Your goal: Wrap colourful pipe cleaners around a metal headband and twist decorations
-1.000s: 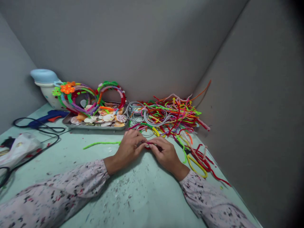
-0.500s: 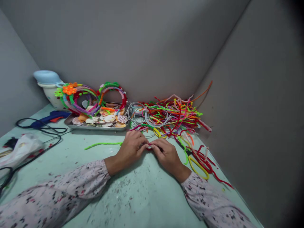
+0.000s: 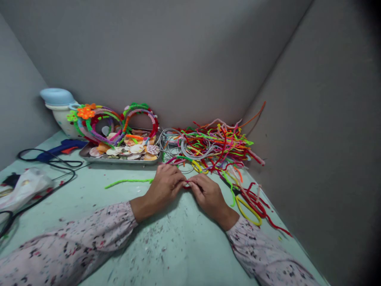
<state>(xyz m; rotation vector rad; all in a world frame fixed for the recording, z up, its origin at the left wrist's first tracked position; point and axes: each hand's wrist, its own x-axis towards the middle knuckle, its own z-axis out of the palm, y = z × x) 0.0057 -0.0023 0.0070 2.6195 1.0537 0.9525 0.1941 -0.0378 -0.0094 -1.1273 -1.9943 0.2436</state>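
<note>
In the middle of the head view, my left hand (image 3: 167, 183) and my right hand (image 3: 208, 192) meet fingertip to fingertip. Both are closed in a pinch on a dark red pipe cleaner (image 3: 187, 183), of which only a short piece shows between the fingers. A bright green pipe cleaner (image 3: 128, 181) sticks out to the left from behind my left hand; whether I hold it too is hidden. Just beyond my hands lie a yellow bundle (image 3: 199, 167) and loose pipe cleaner ends.
A metal tray (image 3: 119, 160) of seashells (image 3: 135, 149) carries decorated headbands (image 3: 141, 109). Right of it lies a pile of pipe cleaners (image 3: 226, 141) with grey wire coils (image 3: 190, 147). Yellow-handled scissors (image 3: 250, 212), a blue glue gun (image 3: 56, 151), a black cord (image 3: 73, 172) and a blue-lidded container (image 3: 61, 109) stand or lie around.
Both hands keep their pinch on the dark red pipe cleaner with hardly any movement. The view has shifted very slightly.
</note>
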